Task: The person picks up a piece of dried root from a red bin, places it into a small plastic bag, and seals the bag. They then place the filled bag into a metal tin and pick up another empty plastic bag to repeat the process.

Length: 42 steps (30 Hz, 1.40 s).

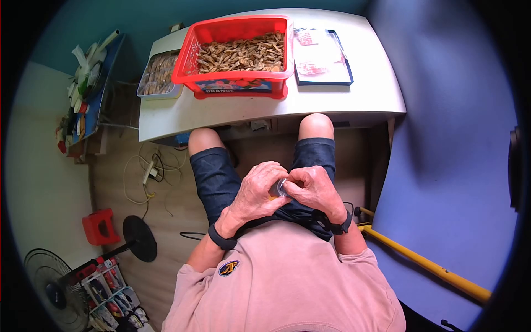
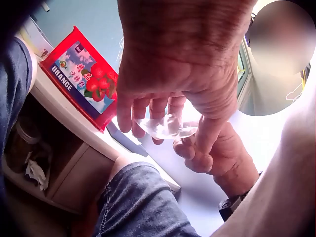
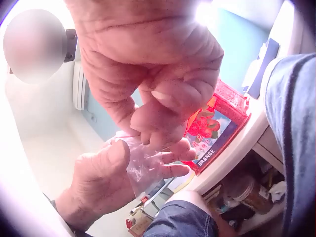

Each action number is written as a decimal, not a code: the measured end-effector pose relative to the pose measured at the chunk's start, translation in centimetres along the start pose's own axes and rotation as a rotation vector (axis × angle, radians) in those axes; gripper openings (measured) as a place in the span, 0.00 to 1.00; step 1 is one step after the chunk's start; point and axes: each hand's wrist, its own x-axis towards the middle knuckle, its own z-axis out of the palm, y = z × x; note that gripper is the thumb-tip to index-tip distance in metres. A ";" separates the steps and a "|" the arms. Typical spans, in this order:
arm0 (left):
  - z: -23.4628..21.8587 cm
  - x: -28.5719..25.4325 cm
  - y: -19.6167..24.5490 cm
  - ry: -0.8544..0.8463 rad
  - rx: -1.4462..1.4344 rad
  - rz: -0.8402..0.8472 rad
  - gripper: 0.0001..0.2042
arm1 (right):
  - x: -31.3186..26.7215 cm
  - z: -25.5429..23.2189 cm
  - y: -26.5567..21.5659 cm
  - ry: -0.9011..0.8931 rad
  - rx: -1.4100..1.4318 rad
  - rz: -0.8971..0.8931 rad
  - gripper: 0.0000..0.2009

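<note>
A small clear plastic bag (image 3: 144, 170) is between my two hands, above my lap. My left hand (image 1: 257, 191) holds the bag's body, the thumb on one side and the fingers behind it in the right wrist view. The right hand (image 1: 314, 189) pinches the bag's top edge between thumb and curled fingers. In the left wrist view the bag (image 2: 165, 129) hangs thin and see-through below the left palm. On the table ahead stands a red plastic basket (image 1: 235, 87) full of brown dried slices (image 1: 243, 52).
Right of the basket, a dark-edged shallow tray (image 1: 326, 83) holds clear bags with reddish print. At the left, a clear box (image 1: 160, 96) contains packed pouches. The white table's (image 1: 210, 110) front edge is close to my knees. A yellow pole (image 1: 426, 260) lies on the right.
</note>
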 end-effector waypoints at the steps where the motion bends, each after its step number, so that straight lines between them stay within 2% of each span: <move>1: 0.0 -0.1 -0.1 0.010 -0.001 -0.011 0.21 | 0.1 0.0 0.0 -0.006 -0.005 0.004 0.10; 5: -0.2 -0.5 -0.6 0.043 -0.077 -0.048 0.21 | 0.4 0.4 -0.3 0.000 0.011 0.016 0.11; 7: -0.4 -0.9 -1.0 0.017 -0.251 -0.173 0.19 | 0.6 0.3 -0.8 0.006 0.020 0.030 0.09; 8: -0.5 -1.1 -1.1 0.025 -0.254 -0.176 0.19 | 0.6 0.2 -0.9 0.018 0.033 0.045 0.07; 9: -0.6 -1.3 -1.3 0.016 -0.370 -0.269 0.18 | 0.7 0.2 -0.8 0.010 0.028 0.044 0.07; 10: -0.7 -1.5 -1.4 0.006 -0.485 -0.361 0.18 | 0.7 0.3 -0.5 0.044 0.122 0.026 0.05; 11: -1.0 -1.5 -1.5 0.014 -0.489 -0.364 0.18 | 0.9 0.3 -0.5 0.078 0.216 0.010 0.03; 13: -1.4 -1.4 -1.6 0.000 -0.641 -0.470 0.18 | 0.9 -0.2 -1.2 0.038 0.214 -0.031 0.05; 16: -2.0 -1.3 -2.0 -0.006 -0.776 -0.505 0.16 | 1.3 -0.1 -1.5 -0.046 0.249 -0.111 0.10; 18: -2.2 -1.2 -2.3 -0.013 -0.823 -0.497 0.16 | 2.0 0.1 -1.7 -0.142 0.124 -0.262 0.18; 19: -2.3 -1.2 -2.4 -0.022 -0.862 -0.489 0.15 | 2.2 0.2 -2.0 -0.179 0.079 -0.263 0.19; 23: -2.9 -1.1 -2.9 -0.058 -0.824 -0.448 0.14 | 2.9 0.5 -2.3 -0.304 -0.026 -0.202 0.16; 25: -3.3 -1.4 -3.0 -0.174 -0.897 -0.552 0.14 | 3.1 0.7 -2.0 -0.389 -0.058 -0.208 0.13; 31: -3.5 -2.0 -2.9 -0.267 -1.082 -0.564 0.16 | 3.4 0.6 -2.4 -0.523 -0.085 -0.241 0.09; 32: -3.4 -2.1 -2.9 -0.266 -1.077 -0.559 0.16 | 3.3 0.5 -2.6 -0.520 -0.088 -0.247 0.09; 34: -2.9 -2.4 -3.2 -0.323 -1.038 -0.530 0.19 | 3.2 0.5 -3.0 -0.564 -0.151 -0.266 0.03; 42: -3.0 -2.5 -1.6 -0.365 -0.987 -0.570 0.19 | 2.1 0.5 -3.2 -0.554 -0.163 -0.323 0.06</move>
